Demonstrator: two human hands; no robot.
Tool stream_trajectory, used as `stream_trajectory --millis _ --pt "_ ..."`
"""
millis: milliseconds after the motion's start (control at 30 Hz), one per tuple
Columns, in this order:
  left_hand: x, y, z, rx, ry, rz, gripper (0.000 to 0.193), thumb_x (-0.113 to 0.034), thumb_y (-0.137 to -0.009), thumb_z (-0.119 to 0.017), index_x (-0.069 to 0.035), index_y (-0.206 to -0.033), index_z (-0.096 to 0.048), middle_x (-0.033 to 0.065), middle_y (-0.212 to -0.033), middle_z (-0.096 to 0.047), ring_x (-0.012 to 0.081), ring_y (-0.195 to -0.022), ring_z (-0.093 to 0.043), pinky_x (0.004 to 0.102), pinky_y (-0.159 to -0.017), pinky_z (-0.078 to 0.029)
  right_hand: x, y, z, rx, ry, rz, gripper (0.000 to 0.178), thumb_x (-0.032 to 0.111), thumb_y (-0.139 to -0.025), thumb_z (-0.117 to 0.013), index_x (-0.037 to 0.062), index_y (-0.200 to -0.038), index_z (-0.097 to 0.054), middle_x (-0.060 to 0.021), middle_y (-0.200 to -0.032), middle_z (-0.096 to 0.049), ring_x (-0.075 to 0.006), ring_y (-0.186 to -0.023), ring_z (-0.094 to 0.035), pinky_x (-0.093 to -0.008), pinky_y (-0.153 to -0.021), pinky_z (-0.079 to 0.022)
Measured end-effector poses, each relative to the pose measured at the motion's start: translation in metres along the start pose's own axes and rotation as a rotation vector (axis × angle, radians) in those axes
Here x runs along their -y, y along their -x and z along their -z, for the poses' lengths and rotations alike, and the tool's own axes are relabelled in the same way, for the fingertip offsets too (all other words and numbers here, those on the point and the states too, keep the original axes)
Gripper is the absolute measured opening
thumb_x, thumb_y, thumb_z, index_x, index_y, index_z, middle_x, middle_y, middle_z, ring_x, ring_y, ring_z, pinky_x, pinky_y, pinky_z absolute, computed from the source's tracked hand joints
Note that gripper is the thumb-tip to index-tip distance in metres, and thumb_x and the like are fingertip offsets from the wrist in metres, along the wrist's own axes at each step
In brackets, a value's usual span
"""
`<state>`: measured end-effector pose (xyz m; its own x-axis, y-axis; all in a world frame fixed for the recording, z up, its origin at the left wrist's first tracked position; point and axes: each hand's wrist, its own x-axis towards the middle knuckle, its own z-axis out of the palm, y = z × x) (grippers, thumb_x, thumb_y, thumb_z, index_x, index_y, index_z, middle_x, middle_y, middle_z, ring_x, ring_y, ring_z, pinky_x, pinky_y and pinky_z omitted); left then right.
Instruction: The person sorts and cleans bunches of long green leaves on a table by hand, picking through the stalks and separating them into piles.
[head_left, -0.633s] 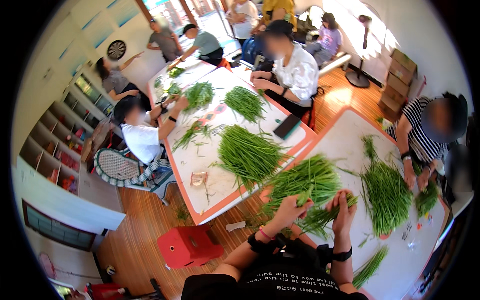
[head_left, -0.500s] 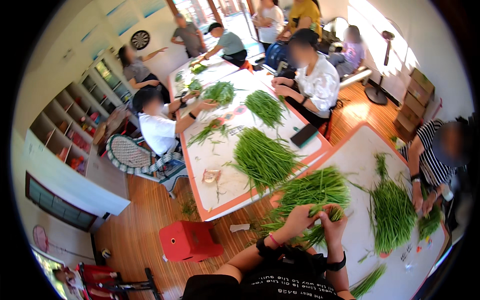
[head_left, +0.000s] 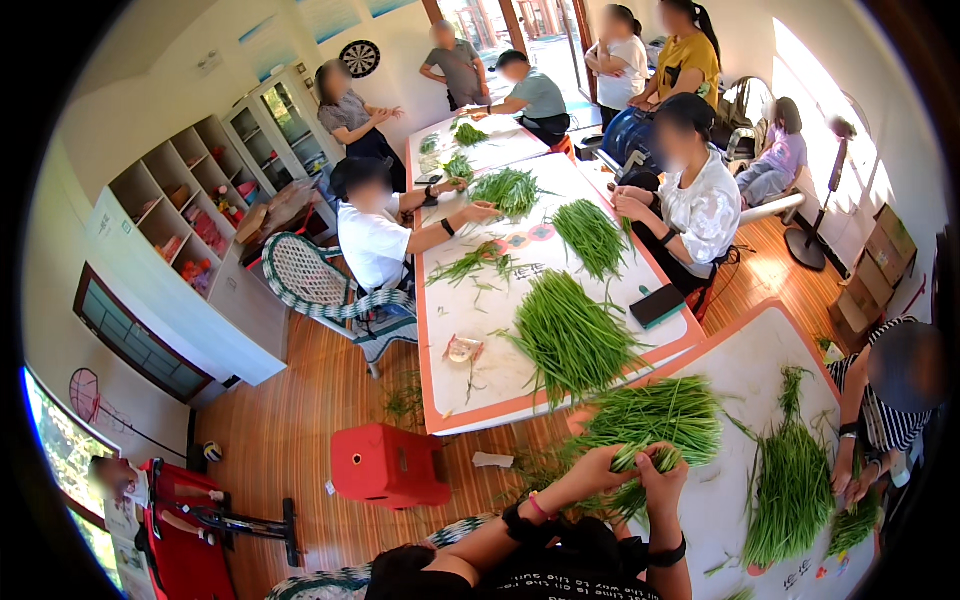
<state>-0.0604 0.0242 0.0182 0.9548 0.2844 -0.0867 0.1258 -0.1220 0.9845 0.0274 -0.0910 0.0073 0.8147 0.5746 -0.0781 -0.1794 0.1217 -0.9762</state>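
A small bunch of chives [head_left: 630, 458] is gripped between my two hands above the near table. My left hand [head_left: 601, 470] closes round it from the left side. Against its right end, my right hand [head_left: 662, 480] has its thumb and fingers pressed in. Some stalks hang below, partly hidden by my hands. Just beyond lies a broad chive pile [head_left: 665, 412]. Another long chive pile [head_left: 790, 490] lies to the right on the same white table [head_left: 745, 385] with an orange border.
A second table [head_left: 465, 400] ahead carries more chives [head_left: 570, 335] and a dark phone-like slab [head_left: 657, 306]. Co-workers sit along it; a person in stripes [head_left: 900, 385] works at my right. A red stool [head_left: 385, 465] stands left, near a woven chair [head_left: 305, 275].
My view has turned, so the room appears shifted right and down. Both hands keep hold of the chives. The standing person at far left has drawn in an outstretched arm.
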Motion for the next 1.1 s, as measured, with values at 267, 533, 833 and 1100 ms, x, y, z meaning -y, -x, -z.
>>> stream_trajectory --millis 267,533,833,1100 --pt "0.015 0.002 -0.017 0.001 0.084 -0.034 0.021 -0.017 -0.082 -0.063 -0.001 -0.091 -0.055 0.0003 -0.07 -0.054 0.0075 -0.06 -0.048 0.0242 -0.054 -0.042 -0.004 0.008 0.023 0.066 -0.018 -0.054 0.009 0.004 -0.079 -0.063 0.0021 -0.077 -0.054 0.0009 -0.059 -0.05 -0.004 -0.046 -0.042 -0.0181 -0.042 -0.033" --pt "0.007 -0.021 -0.015 0.207 0.488 0.073 0.016 -0.017 -0.089 -0.055 -0.001 -0.093 -0.055 0.0005 -0.067 -0.057 0.0074 -0.06 -0.056 0.0203 -0.054 -0.045 0.001 0.011 0.036 -0.156 -0.215 0.017 0.01 0.012 -0.089 -0.049 0.003 -0.087 -0.046 -0.0126 -0.078 -0.06 -0.0079 -0.044 -0.04 -0.0227 -0.043 -0.037" --pt "0.012 -0.023 0.033 -0.041 0.389 -0.068 0.013 -0.013 -0.089 -0.052 0.0 -0.091 -0.052 0.0034 -0.072 -0.06 0.0084 -0.061 -0.057 0.0209 -0.056 -0.047 0.005 -0.021 0.045 -0.294 -0.453 0.205 0.014 0.023 -0.093 -0.046 0.0096 -0.088 -0.047 0.0012 -0.064 -0.041 -0.0096 -0.06 -0.041 -0.026 -0.058 -0.038" --pt "0.019 -0.01 0.084 -0.048 0.309 -0.104 0.009 -0.011 -0.089 -0.051 -0.002 -0.091 -0.052 0.0029 -0.071 -0.061 0.0065 -0.058 -0.055 0.0204 -0.052 -0.043 -0.002 -0.03 -0.023 -0.047 -0.26 -0.003 0.018 0.02 -0.086 -0.058 0.0037 -0.091 -0.052 0.0024 -0.059 -0.039 -0.007 -0.044 -0.035 -0.0237 -0.041 -0.034"
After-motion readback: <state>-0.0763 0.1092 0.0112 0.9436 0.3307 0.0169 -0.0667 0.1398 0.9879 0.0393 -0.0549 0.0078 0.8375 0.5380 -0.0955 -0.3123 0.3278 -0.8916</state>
